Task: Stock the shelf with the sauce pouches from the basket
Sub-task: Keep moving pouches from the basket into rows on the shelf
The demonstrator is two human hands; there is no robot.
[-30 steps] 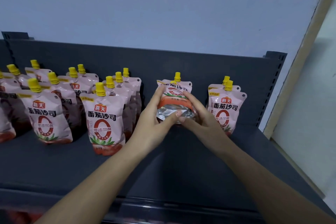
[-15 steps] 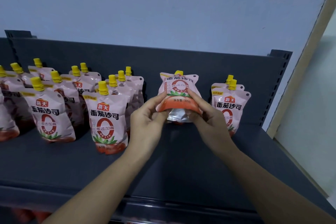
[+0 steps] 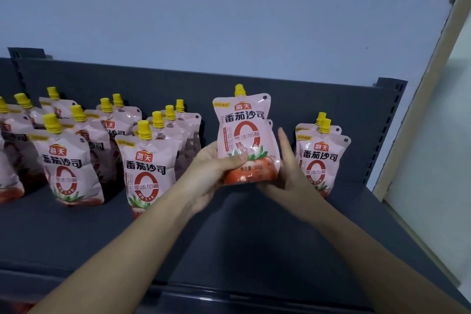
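Gripping the lower left of an upright tomato sauce pouch [image 3: 246,135] (yellow cap up), the left hand [image 3: 214,168] curls its fingers round it. The right hand [image 3: 288,168] lies beside its right edge, fingers straight. The pouch is over the dark shelf [image 3: 254,237], between the stocked rows of pouches [image 3: 147,168] and a pair of pouches [image 3: 321,158].

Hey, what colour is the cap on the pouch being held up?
Yellow. The cap on the held pouch shows best in the head view.

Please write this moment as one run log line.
left hand: grips sauce pouch, upright | right hand: open, beside pouch | placement: over shelf, not released
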